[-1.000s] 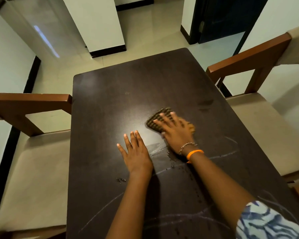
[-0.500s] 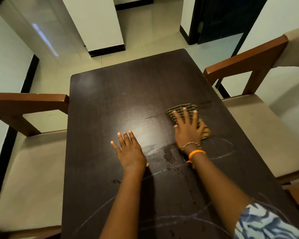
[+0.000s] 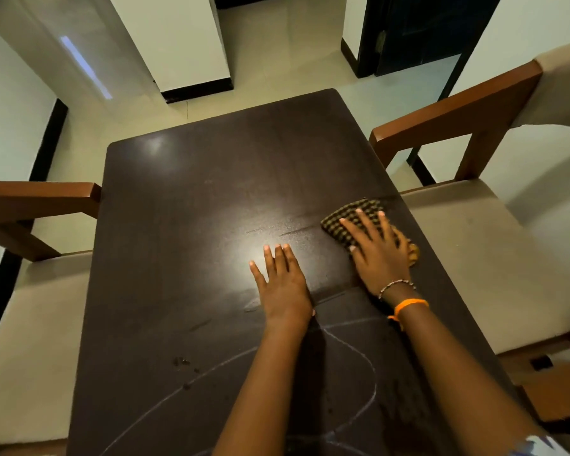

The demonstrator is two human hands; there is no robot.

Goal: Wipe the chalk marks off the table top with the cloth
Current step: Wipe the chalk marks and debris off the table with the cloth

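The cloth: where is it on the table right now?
In the head view, the checked cloth lies flat near the table's right edge, under the right hand.

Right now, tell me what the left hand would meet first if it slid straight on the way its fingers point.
Nothing, as far as the picture shows: the left hand lies flat on the dark wooden table top, fingers pointing toward its far edge over bare surface. The checked cloth sits off to the right.

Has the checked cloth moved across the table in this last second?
Yes. The cloth under the right hand slid rightward, from mid-table to the table edge beside the right-side chair.
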